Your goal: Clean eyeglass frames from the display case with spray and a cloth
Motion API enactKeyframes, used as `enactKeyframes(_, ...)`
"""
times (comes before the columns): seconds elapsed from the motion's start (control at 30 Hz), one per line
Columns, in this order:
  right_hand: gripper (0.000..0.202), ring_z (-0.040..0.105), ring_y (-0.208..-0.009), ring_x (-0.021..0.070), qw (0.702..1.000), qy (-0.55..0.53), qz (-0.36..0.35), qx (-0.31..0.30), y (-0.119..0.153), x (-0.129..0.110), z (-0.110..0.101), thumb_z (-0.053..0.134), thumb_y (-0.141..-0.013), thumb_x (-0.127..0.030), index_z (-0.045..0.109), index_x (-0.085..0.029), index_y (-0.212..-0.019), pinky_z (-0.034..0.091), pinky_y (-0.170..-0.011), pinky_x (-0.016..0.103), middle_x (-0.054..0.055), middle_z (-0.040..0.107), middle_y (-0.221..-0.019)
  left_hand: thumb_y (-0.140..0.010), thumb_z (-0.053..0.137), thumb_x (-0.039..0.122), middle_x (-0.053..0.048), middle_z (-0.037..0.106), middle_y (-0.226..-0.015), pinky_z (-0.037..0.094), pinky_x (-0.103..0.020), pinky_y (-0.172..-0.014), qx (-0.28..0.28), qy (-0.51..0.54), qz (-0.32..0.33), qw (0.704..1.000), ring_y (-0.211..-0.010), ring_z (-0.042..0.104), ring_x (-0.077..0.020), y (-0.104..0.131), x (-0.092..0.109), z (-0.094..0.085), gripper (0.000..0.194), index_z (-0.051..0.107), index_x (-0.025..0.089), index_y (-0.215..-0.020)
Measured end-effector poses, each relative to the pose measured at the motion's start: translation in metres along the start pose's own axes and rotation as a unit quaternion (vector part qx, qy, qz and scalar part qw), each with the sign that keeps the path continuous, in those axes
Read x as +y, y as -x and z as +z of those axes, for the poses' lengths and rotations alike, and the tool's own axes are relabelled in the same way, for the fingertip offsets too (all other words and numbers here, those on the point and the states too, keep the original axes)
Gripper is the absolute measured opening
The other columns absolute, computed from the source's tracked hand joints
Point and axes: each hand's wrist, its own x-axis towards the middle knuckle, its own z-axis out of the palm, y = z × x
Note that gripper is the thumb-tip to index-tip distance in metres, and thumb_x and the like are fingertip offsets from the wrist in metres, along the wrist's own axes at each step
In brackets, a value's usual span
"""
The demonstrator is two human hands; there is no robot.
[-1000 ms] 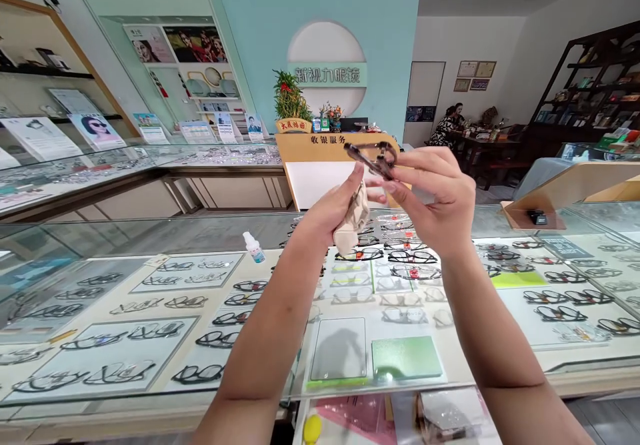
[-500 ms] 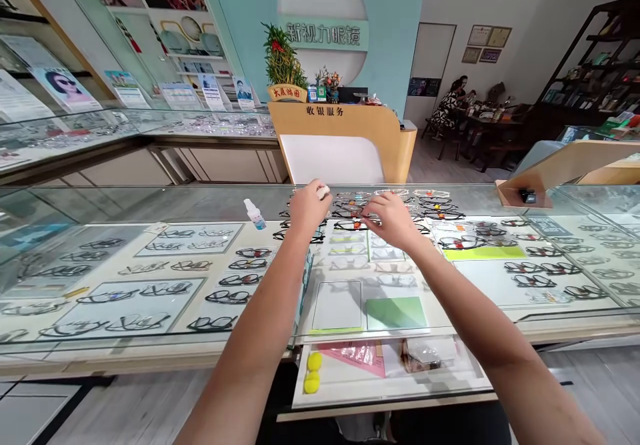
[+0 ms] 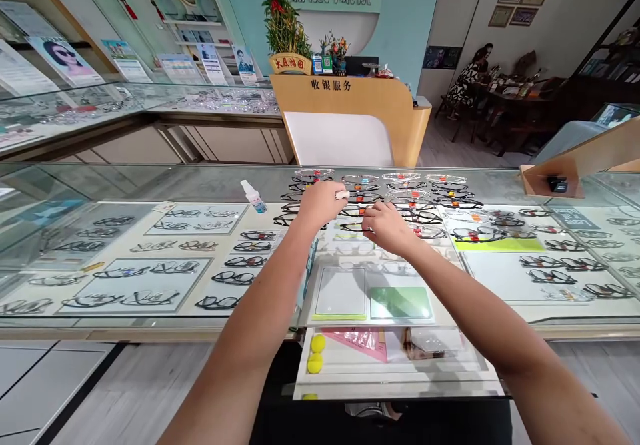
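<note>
My left hand (image 3: 321,206) is closed over the glass counter, a small folded white cloth or tissue (image 3: 343,195) showing between its fingers. To its right, my right hand (image 3: 389,229) pinches the right end of dark-framed eyeglasses (image 3: 351,227), the nearest pair in their column. Whether those glasses are lifted off the glass I cannot tell. Around both hands lie rows of eyeglasses with orange or red tags, among them a black pair (image 3: 423,216) just beyond my right hand. A white spray bottle (image 3: 254,197) with a blue label stands to the left of my left hand.
Below the glass counter top (image 3: 210,186), more eyeglasses lie on display boards. An open drawer (image 3: 400,386) near my body holds yellow round cases (image 3: 316,353) and a pink packet (image 3: 357,342). A wooden-framed mirror stand (image 3: 553,181) stands at right. Another person (image 3: 463,85) sits far back.
The view has tilted downward. My left hand has moved right, closer to my right hand, uncovering glasses at the column's far left. My right hand has come slightly nearer to me.
</note>
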Motion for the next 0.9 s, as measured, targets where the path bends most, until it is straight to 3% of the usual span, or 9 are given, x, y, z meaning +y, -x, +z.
enactKeyframes(0.4, 0.03, 0.056, -0.111, 0.0311, 1.0, 0.007, -0.018, -0.017, 0.001, -0.009, -0.002, 0.058, -0.107, -0.018, 0.085, -0.017, -0.095, 0.035, -0.097, 0.046, 0.014, 0.079, -0.112, -0.093, 0.055, 0.024, -0.009, 0.08, -0.099, 0.037, -0.037, -0.069, -0.036, -0.039, 0.083, 0.995, -0.095, 0.07, -0.0288, 0.001, 0.017, 0.026, 0.027, 0.082, 0.026, -0.089)
enactKeyframes(0.57, 0.029, 0.058, -0.109, 0.0302, 1.0, -0.023, -0.018, 0.005, 0.002, -0.007, -0.002, 0.062, -0.107, -0.026, 0.083, -0.017, -0.089, 0.035, -0.096, 0.045, 0.014, 0.08, -0.11, -0.088, 0.059, 0.018, -0.006, 0.081, -0.104, 0.037, -0.037, -0.07, 0.008, 0.0, 0.082, 0.997, -0.096, 0.07, -0.027, -0.001, 0.015, 0.031, 0.024, 0.081, 0.026, -0.097)
enactKeyframes(0.73, 0.032, 0.062, -0.1, 0.0262, 0.983, -0.151, 0.033, 0.101, 0.003, 0.011, -0.007, 0.062, -0.108, -0.036, 0.078, -0.021, -0.084, 0.037, -0.091, 0.04, 0.008, 0.081, -0.102, -0.089, 0.061, 0.017, -0.006, 0.079, -0.099, 0.033, -0.038, -0.067, 0.037, -0.005, 0.082, 0.996, -0.093, 0.069, -0.0264, -0.002, 0.013, 0.031, 0.016, 0.075, 0.024, -0.089)
enactKeyframes(0.9, 0.037, 0.062, -0.089, 0.0247, 0.94, -0.198, 0.143, 0.237, 0.002, 0.03, -0.008, 0.057, -0.107, -0.036, 0.068, -0.022, -0.075, 0.041, -0.09, 0.039, 0.007, 0.076, -0.088, -0.092, 0.066, 0.022, -0.007, 0.08, -0.107, 0.037, -0.036, -0.071, 0.016, -0.022, 0.094, 0.995, -0.1, 0.072, -0.0276, -0.004, 0.014, 0.036, 0.015, 0.078, 0.023, -0.1)
